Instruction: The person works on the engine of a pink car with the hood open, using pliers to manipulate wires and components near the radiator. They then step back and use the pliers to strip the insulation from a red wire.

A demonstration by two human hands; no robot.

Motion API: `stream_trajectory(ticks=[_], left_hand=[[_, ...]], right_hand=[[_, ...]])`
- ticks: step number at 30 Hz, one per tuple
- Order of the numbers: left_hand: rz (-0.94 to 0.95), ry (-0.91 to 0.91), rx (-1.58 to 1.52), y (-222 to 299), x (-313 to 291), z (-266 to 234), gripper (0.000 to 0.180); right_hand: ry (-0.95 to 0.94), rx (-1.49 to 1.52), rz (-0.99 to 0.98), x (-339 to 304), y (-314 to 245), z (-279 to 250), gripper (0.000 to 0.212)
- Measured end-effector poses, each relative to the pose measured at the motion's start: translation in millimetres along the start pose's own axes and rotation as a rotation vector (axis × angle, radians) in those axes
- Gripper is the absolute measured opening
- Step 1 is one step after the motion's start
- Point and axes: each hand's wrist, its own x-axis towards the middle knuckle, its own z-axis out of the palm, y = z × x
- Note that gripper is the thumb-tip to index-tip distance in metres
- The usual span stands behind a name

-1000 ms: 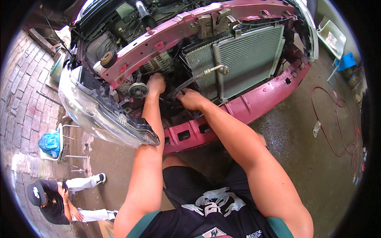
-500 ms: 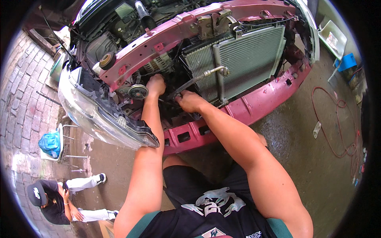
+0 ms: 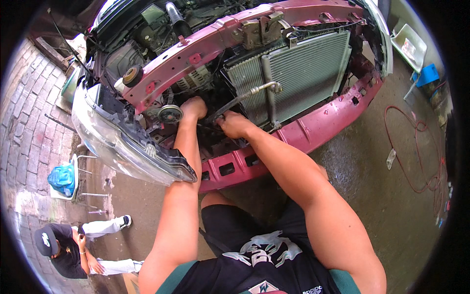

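Both my arms reach into the front of a pinkish-red car whose bumper is off. My left hand [image 3: 194,107] is curled closed in the dark gap beside a round metal disc-shaped part [image 3: 170,114]. Whatever its fingers grip is hidden. To its right, my right hand [image 3: 233,124] has its fingers bent closed by the lower end of a metal pipe [image 3: 240,99], below the radiator-like condenser [image 3: 306,71]. What lies inside that grip is too dark to make out. My left forearm passes against the edge of the clear headlight [image 3: 132,147].
A red upper crossbar [image 3: 215,34] and lower crossbar [image 3: 313,137] frame the gap. At left, a person [image 3: 63,250] in a dark cap sits near a chair bearing a blue bag [image 3: 62,179]. A red hose [image 3: 409,183] coils on the floor at right, near a white chair [image 3: 410,49].
My left hand has shifted slightly down toward me and stays closed. My right hand keeps nearly the same place by the pipe.
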Motion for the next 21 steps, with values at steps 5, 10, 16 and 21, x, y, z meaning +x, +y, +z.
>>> stream_trajectory(ticks=[5,10,16,21], left_hand=[[0.011,0.029,-0.032,8,-12,-8,0.035],[0.007,0.156,-0.13,12,-13,-7,0.042],[-0.046,0.184,-0.168,-6,0,4,0.039],[-0.066,0.218,-0.16,2,-4,2,0.034]], right_hand=[[0.068,0.053,0.073,5,2,7,0.059],[0.14,0.163,0.045,11,10,2,0.06],[-0.055,0.539,0.16,1,0,-5,0.044],[-0.106,0.617,0.203,11,10,1,0.032]])
